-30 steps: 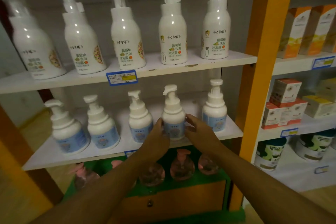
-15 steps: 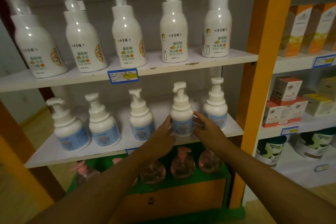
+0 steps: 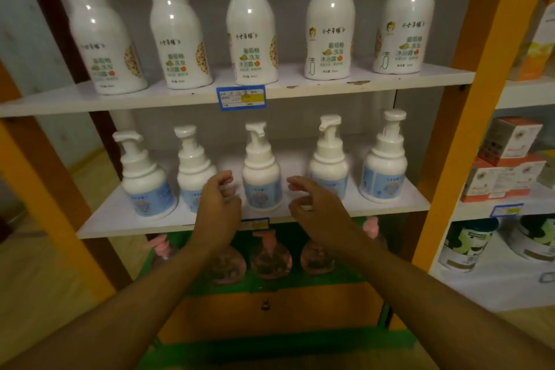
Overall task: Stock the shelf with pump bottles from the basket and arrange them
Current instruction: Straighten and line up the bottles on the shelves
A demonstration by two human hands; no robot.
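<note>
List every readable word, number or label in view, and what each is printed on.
"七亭缘": brand on the tall white bottles, top shelf.
"洗发" and "沐浴露": same bottles' front labels.
Small blue-label bottles: print too blurred.
Blue price tag: handwriting unreadable.
Boxes at right: print too small.

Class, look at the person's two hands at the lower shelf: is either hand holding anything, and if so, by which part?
Nothing is held. The left hand and right hand hover with loosely curled fingers on either side of the middle pump bottle, apart from it.
</note>
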